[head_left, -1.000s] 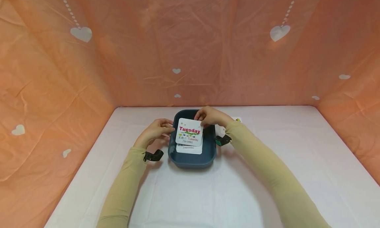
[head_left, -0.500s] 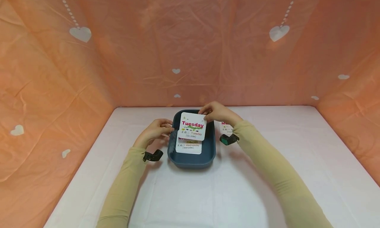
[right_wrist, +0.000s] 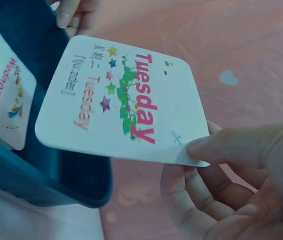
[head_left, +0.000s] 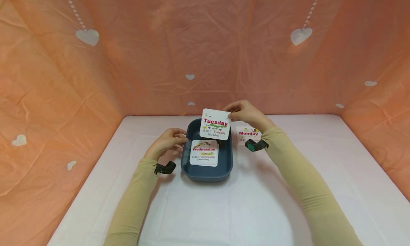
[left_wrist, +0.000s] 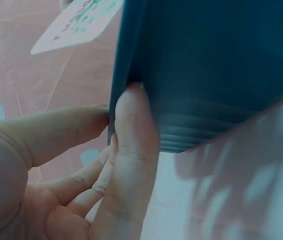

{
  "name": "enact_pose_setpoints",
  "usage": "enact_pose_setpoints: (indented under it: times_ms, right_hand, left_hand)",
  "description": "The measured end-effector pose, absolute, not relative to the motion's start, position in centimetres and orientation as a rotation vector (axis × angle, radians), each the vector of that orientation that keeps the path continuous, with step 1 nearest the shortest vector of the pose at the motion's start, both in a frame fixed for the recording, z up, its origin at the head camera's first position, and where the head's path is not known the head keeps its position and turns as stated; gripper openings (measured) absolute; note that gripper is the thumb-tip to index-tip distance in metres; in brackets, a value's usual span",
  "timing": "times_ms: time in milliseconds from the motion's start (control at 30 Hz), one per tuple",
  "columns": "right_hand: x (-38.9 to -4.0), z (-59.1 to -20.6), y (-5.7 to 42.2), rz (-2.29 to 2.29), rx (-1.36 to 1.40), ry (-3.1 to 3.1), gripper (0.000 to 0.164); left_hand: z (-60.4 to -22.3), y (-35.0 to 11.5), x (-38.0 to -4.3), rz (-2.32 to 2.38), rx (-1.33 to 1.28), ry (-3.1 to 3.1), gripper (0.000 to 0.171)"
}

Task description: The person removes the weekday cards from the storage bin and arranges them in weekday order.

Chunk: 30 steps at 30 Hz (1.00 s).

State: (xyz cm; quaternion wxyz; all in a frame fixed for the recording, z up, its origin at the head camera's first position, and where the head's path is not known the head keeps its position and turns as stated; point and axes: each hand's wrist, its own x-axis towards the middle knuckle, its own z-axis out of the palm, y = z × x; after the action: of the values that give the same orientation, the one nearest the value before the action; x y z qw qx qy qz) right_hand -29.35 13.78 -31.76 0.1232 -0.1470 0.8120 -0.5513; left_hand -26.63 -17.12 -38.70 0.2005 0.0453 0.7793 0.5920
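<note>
My right hand [head_left: 248,112] pinches the top right corner of a white "Tuesday" flashcard [head_left: 215,124] between thumb and fingers. That card hangs above the far end of a dark blue plastic bin [head_left: 208,175]. Inside the bin a "Wednesday" flashcard [head_left: 203,153] tops a small stack. At the bin's left side, my left hand [head_left: 166,142] pinches the rim, the thumb on one face of the wall and a finger on the other, as the left wrist view shows on the wall [left_wrist: 211,60]. In the right wrist view the Tuesday card [right_wrist: 124,102] is held by one corner.
A "Monday" flashcard [head_left: 248,134] lies on the white tabletop [head_left: 205,210] right of the bin, partly covered by the right wrist and its black strap [head_left: 256,145]. Orange cloth [head_left: 211,61] with pale hearts rises behind the table.
My right hand has lifted the Tuesday card up and away to the right, uncovering the Wednesday card. The Monday card shows more now. My left hand stays at the bin's rim.
</note>
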Motion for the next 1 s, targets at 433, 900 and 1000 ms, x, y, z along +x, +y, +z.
enact_pose_setpoints:
  times_ms: [433, 900, 1000]
  right_hand:
    - [-29.2, -30.2, 16.3, -1.661, -0.314, 2.413, 0.029]
    - [-28.8, -30.6, 20.2, -1.648, -0.269, 2.436, 0.034]
    - [-28.7, -30.9, 21.4, -1.645, -0.272, 2.431, 0.034]
  left_hand:
    - [-38.7, -17.4, -26.7, 1.654, 0.192, 2.176, 0.041]
    - [-38.6, -17.3, -26.5, 1.624, 0.124, 2.190, 0.044]
    - [-38.7, -17.3, -26.6, 1.630, 0.122, 2.184, 0.044]
